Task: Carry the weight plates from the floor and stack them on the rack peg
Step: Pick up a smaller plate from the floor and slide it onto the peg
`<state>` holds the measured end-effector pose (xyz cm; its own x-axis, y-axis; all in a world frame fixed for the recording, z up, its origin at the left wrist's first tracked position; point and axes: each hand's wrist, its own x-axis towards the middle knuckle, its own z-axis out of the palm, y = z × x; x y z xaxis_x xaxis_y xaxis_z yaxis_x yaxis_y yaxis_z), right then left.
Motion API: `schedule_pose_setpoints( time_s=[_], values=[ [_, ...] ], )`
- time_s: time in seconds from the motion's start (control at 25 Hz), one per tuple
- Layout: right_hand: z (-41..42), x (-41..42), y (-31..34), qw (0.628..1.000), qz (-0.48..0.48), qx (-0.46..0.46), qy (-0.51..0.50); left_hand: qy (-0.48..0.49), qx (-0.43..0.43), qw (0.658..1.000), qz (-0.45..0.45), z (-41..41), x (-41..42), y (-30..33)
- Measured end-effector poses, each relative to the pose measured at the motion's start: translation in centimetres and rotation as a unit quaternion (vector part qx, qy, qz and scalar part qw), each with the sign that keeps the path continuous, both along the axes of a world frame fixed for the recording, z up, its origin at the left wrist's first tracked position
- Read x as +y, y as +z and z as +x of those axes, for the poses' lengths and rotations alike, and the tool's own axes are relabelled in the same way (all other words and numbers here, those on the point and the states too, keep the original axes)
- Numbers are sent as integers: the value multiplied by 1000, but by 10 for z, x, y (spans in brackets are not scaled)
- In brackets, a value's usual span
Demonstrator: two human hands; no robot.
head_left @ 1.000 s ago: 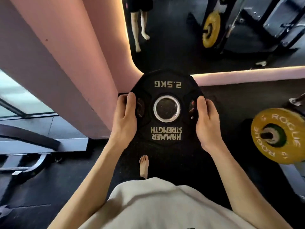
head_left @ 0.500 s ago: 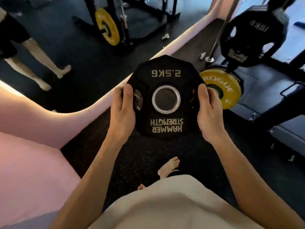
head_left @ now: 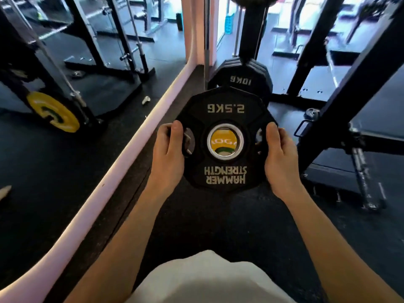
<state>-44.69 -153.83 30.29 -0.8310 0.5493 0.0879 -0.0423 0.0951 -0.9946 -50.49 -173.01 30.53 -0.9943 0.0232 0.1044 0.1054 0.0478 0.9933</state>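
- Both hands gripping one plate: left hand curled round the left rim, right hand curled round the right rim, thumbs on the near face.
- Held between them in mid-air, off the floor: the black 2.5KG plate, tilted face-up, its lettering upside down from here.
- Through its centre hole, a glimpse of a yellow plate beyond and below the hands.
- Just past the hands: a stack of black 10KG plates against the rack upright; peg itself not made out.
- Likely risks: hole missing the peg, rim knocking the stacked plates, fingers pinched against them, plate slipping onto bare feet.
- Underfoot: dark rubber floor; pale pink kerb left of the left hand, black rack frame right of the right.
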Motion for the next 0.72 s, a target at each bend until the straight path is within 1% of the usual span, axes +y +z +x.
schedule_pose_setpoints(
  time_s=[0.12, 0.28, 0.4, 0.52, 0.72],
  values=[
    [-36, 27, 26, 999, 29, 24, -25, -27, 38, 999, 8, -50, 29, 25],
    [-95, 56, 72, 992, 65, 85, -63, -70, 90, 993, 36, -121, 63, 73],
    [-139, 74, 104, 985, 83, 126, -84, -75, 140, 985, 68, -166, 87, 108],
    [-182, 89, 144, 974, 105, 168, -109, -99, 186, 973, 96, -220, 105, 146],
    [-242, 106, 214, 952, 149, 228, -140, -125, 274, 947, 109, -301, 124, 220]
  ],
)
